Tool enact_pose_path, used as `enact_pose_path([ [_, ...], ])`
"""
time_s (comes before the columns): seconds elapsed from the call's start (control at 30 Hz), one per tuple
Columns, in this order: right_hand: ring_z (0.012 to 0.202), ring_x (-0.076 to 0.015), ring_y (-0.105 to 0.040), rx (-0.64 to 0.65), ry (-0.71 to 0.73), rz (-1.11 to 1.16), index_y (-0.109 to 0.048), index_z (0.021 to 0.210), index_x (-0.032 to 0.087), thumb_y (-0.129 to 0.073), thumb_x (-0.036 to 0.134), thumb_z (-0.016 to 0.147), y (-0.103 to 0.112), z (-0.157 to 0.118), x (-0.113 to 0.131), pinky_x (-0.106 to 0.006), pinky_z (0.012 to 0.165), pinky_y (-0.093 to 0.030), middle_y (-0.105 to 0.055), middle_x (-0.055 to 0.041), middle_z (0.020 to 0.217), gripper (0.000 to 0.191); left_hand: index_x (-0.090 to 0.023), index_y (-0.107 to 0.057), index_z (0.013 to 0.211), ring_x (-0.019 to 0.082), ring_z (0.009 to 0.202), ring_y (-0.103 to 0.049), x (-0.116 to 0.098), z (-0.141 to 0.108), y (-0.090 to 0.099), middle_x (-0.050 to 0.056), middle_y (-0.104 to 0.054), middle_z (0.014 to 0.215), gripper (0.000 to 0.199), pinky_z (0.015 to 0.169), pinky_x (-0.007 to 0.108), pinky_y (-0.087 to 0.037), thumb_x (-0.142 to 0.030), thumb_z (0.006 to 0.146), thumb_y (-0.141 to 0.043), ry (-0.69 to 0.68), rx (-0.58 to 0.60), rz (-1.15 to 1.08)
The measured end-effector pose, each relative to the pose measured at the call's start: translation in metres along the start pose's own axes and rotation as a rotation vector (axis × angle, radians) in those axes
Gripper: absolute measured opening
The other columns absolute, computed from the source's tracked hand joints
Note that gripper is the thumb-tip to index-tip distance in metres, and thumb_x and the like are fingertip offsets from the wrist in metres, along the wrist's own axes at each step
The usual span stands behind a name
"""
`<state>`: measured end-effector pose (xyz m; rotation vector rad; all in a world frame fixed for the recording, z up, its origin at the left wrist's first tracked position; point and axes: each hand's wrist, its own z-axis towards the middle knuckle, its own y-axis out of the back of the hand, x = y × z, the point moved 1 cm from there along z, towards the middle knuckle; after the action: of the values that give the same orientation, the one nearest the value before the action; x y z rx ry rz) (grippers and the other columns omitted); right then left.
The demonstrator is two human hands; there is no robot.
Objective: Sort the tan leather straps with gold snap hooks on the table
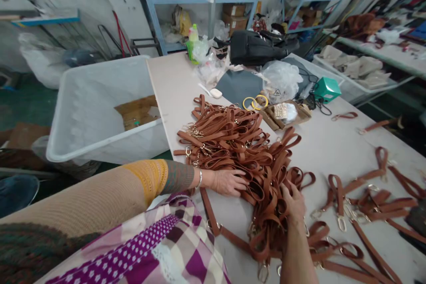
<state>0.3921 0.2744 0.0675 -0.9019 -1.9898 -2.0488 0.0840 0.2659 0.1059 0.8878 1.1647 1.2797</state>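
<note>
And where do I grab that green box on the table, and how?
From above, I'd grip the upper sides of the green box: it's blocky, with flat faces, and black cords lie low beside it, so coming down should avoid them.

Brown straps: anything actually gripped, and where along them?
Can't tell. The left hand lies on loops at the near side of the brown strap pile, the right hand on its right side; no closed grip shows.
</note>
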Motion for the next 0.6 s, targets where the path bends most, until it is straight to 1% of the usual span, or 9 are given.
enact_pose_path([
  [0.13, 0.116, -0.0324, -0.055, 0.042, -0.095, 0.031, -0.065, 0.122, 0.025, -0.039, 0.061, 0.081, -0.009, -0.007, 0.028, -0.050, 0.099, -0.040, -0.065, -0.0108, 0.122, 0.061, -0.017, -0.067, 0.100, 0.025, 0.127, -0.050, 0.022, -0.018, 0.013, 0.008, -0.062, 0.125, 0.013, 0.111, 0.052, -0.035, -0.024, 0.093, -0.058, -0.010, 0.019, -0.032],
  [0.27, 0.120, -0.0359, -0.052, 0.071, -0.163, 0.046, -0.062, 0.126, 0.023, -0.040, 0.058, 0.082, -0.018, -0.008, 0.062, -0.054, 0.101, -0.038, -0.063, -0.0134, 0.126, 0.060, -0.018, -0.067, 0.100, 0.025, 0.128, -0.049, 0.044, -0.036, 0.028, 0.008, -0.062, 0.127, 0.013, 0.111, 0.052, -0.034, -0.024, 0.093, -0.059, -0.018, 0.080, -0.088],
  [0.4, 0.124, -0.0375, -0.048, 0.083, -0.224, 0.037, -0.058, 0.131, 0.023, -0.041, 0.055, 0.084, -0.028, -0.002, 0.093, -0.056, 0.103, -0.036, -0.061, -0.0149, 0.129, 0.059, -0.019, -0.067, 0.102, 0.025, 0.130, -0.046, 0.069, -0.048, 0.035, 0.008, -0.060, 0.130, 0.015, 0.114, 0.052, -0.030, -0.026, 0.093, -0.058, -0.003, 0.129, -0.164],
  [0.5, 0.126, -0.0365, -0.047, 0.091, -0.262, 0.024, -0.056, 0.133, 0.025, -0.041, 0.053, 0.087, -0.035, 0.006, 0.114, -0.055, 0.103, -0.036, -0.060, -0.0143, 0.129, 0.055, -0.020, -0.068, 0.103, 0.024, 0.130, -0.047, 0.088, -0.057, 0.038, 0.008, -0.060, 0.130, 0.015, 0.115, 0.053, -0.029, -0.026, 0.094, -0.057, 0.023, 0.138, -0.214],
  [0.6, 0.127, -0.0373, -0.046, 0.087, -0.309, 0.006, -0.055, 0.133, 0.024, -0.042, 0.050, 0.090, -0.043, 0.012, 0.135, -0.059, 0.103, -0.034, -0.060, -0.0152, 0.128, 0.052, -0.020, -0.068, 0.102, 0.024, 0.130, -0.047, 0.104, -0.068, 0.044, 0.008, -0.061, 0.130, 0.015, 0.115, 0.051, -0.030, -0.027, 0.094, -0.057, 0.037, 0.138, -0.266],
])
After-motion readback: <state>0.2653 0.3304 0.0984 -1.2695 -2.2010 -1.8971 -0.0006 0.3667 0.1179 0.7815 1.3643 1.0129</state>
